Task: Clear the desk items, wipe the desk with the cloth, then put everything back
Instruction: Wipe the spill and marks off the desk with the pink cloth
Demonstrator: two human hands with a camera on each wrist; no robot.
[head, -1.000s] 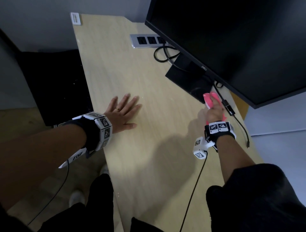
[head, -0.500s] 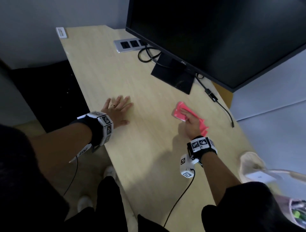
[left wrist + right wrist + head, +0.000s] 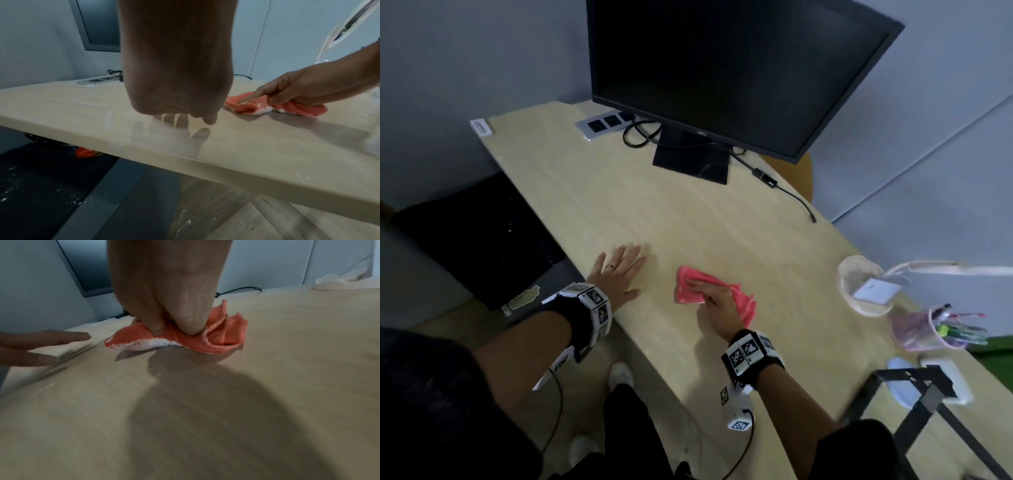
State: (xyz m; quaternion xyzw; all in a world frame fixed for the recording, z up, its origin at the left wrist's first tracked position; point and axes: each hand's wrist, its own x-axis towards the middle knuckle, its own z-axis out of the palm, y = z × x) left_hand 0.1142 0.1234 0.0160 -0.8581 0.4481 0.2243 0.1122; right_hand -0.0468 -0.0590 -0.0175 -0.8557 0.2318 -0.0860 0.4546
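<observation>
A: Pink cloth [image 3: 690,286], bunched up and pressed onto the pale wooden desk [image 3: 654,212] near its front edge. Why bunched?

B: Gripped that way by the right hand [image 3: 717,301]. Fingers curled into the folds, thumb pinching, likely for firm pressure while wiping.

A: And the left hand [image 3: 618,274]?

B: Laid flat on the desk just beside the cloth, fingers straight and spread, grasping nothing. Probably bracing the body for the reach.

A: Any containers?

B: Two, set at the far right end, well apart from the cloth, presumably to free the wiping area. Pink mesh cup [image 3: 914,332] holding pens [image 3: 959,330], too blurred to judge upright or tilted. Cream fabric bag [image 3: 847,270], mouth open, with a white card or box [image 3: 873,291] inside; cannot tell which.

A: Monitor [image 3: 722,68]?

B: Standing at the back, cable [image 3: 791,195] trailing beside its base. Probably too awkward to shift.

A: Stage of the job?

B: Wiping, by the look of it. Putting back not yet begun.
</observation>
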